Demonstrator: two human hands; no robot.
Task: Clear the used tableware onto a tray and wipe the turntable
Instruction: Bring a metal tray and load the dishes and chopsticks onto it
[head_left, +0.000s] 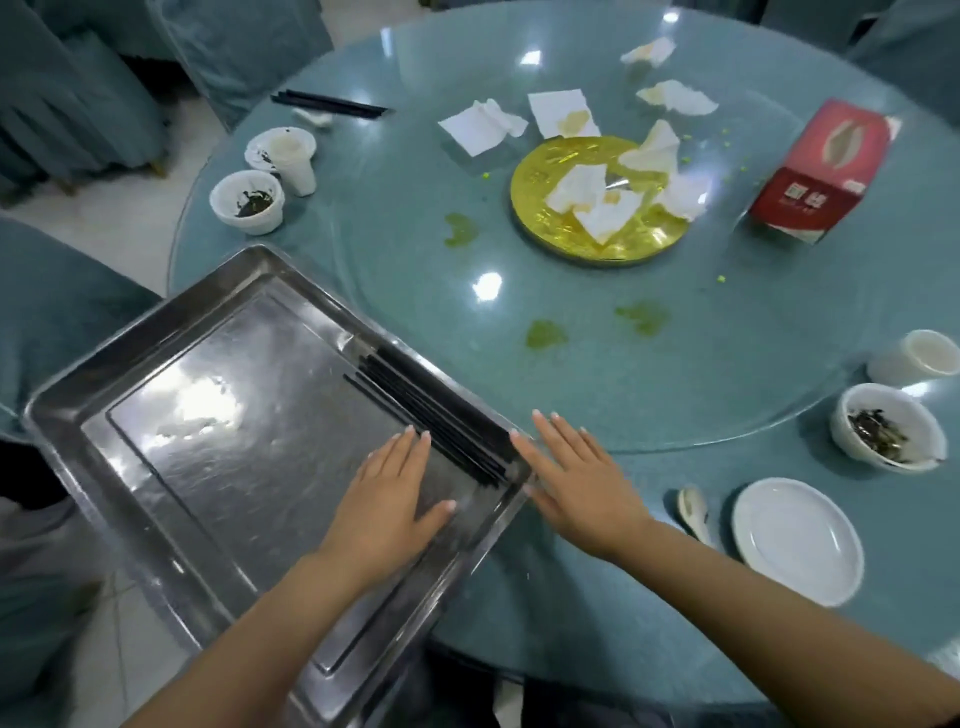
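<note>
Hands flat and ungripping: left hand (395, 488) rests inside the rectangular steel tray (171, 332) beside black chopsticks (431, 410), right hand (576, 478) at its rim, seemingly steadying it; glass turntable (597, 322) unwiped.

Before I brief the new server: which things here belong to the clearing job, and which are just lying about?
Job: tray, chopsticks, cups, bowl, plate, spoon, turntable, green spills, used napkins.
Lying about: tissue box, chairs.

Silver tray (171, 364), black chopsticks (441, 415), gold plate (540, 208), red tissue box (826, 171).
</note>
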